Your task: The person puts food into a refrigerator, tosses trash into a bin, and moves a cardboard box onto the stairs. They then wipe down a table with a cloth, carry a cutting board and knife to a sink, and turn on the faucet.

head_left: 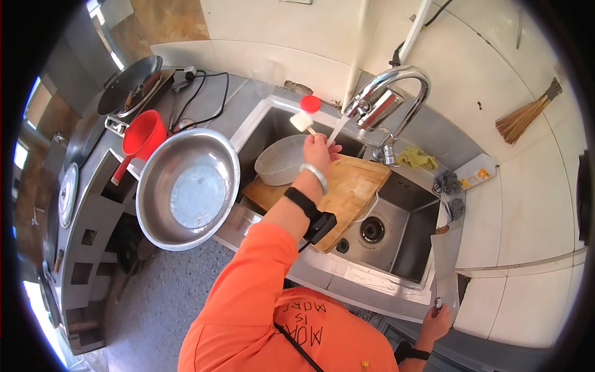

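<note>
My left hand (pixel 321 150) is closed around the handle of a small white-headed spatula (pixel 302 121), near the water stream (pixel 336 131) from the chrome faucet (pixel 406 93). Below that hand, a wooden cutting board (pixel 347 195) lies slanted across the double sink (pixel 412 245). A translucent colander (pixel 282 162) rests by the board's left part. At the lower right, my right hand (pixel 437 325) grips the handle of a cleaver (pixel 444 266). Its broad blade points away from me along the sink's right edge.
A large metal basin (pixel 229 180) overhangs the left counter edge beside a red ladle-like scoop (pixel 144 135). A wok (pixel 127 84) sits farther back. A red lid (pixel 310 103) lies behind the sink. Yellow-green cloth (pixel 418 157) and steel scourers (pixel 447 182) are at the right. A whisk broom (pixel 527 115) hangs on the wall.
</note>
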### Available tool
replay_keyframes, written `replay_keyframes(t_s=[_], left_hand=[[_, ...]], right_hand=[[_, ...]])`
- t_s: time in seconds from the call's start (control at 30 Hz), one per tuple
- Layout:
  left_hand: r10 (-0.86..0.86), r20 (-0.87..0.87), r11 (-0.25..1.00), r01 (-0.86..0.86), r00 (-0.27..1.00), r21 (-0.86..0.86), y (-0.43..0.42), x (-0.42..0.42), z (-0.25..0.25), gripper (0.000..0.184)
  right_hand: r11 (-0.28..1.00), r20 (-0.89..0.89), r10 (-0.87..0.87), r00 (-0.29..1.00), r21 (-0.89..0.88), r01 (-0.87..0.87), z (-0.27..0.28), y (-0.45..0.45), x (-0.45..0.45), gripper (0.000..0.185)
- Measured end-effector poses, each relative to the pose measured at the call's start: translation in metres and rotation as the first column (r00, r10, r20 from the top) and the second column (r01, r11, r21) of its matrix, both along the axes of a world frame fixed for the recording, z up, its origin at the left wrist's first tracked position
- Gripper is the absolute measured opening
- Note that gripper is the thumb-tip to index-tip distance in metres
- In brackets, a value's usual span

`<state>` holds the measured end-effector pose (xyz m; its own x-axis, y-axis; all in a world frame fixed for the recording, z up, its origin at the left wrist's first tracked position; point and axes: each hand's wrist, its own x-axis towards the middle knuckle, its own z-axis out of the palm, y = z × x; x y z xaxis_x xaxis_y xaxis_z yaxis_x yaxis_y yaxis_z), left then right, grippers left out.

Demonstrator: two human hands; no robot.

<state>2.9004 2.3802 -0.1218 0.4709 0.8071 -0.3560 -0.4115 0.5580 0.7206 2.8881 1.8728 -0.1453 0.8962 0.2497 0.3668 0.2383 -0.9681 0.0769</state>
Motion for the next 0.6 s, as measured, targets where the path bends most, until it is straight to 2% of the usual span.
replay_keyframes(t_s=[0.03, 0.1, 0.17, 0.27, 0.33, 0.4, 0.47, 0.5, 0.53, 0.57, 0.6], left_hand=[[0.014, 0.024, 0.999, -0.013, 1.000, -0.041, -0.004, 0.008, 0.001, 0.007], [0.022, 0.062, 1.000, -0.022, 0.998, -0.007, 0.002, 0.023, -0.020, 0.006], [0.031, 0.096, 0.999, -0.033, 0.995, 0.023, -0.001, 0.026, -0.016, 0.006], [0.067, 0.069, 0.997, -0.065, 0.995, -0.042, -0.004, 0.017, -0.008, 0.007], [0.013, 0.068, 0.986, -0.024, 0.998, 0.166, -0.002, 0.009, -0.002, 0.009], [0.007, 0.054, 0.984, -0.017, 0.998, 0.178, -0.001, 0.001, 0.008, 0.010], [-0.004, 0.044, 0.982, -0.005, 0.999, 0.188, 0.002, -0.010, 0.014, 0.011], [-0.024, 0.029, 0.968, 0.016, 0.999, 0.249, 0.007, -0.019, 0.015, 0.012], [-0.042, 0.015, 0.950, 0.036, 0.999, 0.309, 0.012, -0.029, 0.018, 0.012], [-0.030, -0.083, 0.933, 0.057, 0.996, 0.356, 0.015, -0.043, 0.026, 0.013], [-0.023, -0.085, 0.935, 0.051, 0.996, 0.350, 0.019, -0.056, 0.031, 0.013]], right_hand=[[0.999, -0.012, -0.048, 0.999, -0.010, 0.048, -0.006, -0.003, -0.003, 0.026], [0.995, -0.025, -0.102, 0.994, -0.014, 0.102, -0.020, -0.010, -0.005, 0.027], [0.996, -0.075, -0.083, 0.994, 0.036, 0.085, -0.035, -0.016, -0.004, 0.030], [0.996, -0.066, -0.052, 0.996, 0.065, 0.057, -0.049, -0.018, -0.003, 0.034], [0.995, -0.064, -0.048, 0.997, 0.080, 0.053, -0.060, -0.020, 0.001, 0.036], [0.995, -0.066, -0.046, 0.997, 0.088, 0.051, -0.067, -0.023, 0.005, 0.038], [0.990, -0.195, -0.034, 0.980, 0.128, 0.059, -0.068, -0.020, 0.010, 0.037], [0.991, -0.200, -0.034, 0.979, 0.119, 0.058, -0.066, -0.022, 0.012, 0.037], [0.999, -0.183, -0.003, 0.983, 0.046, 0.012, -0.065, -0.023, 0.014, 0.034], [0.999, -0.168, 0.032, 0.985, -0.024, -0.036, -0.062, -0.017, 0.016, 0.031], [0.999, -0.170, 0.038, 0.985, -0.030, -0.044, -0.056, -0.009, 0.023, 0.031]])
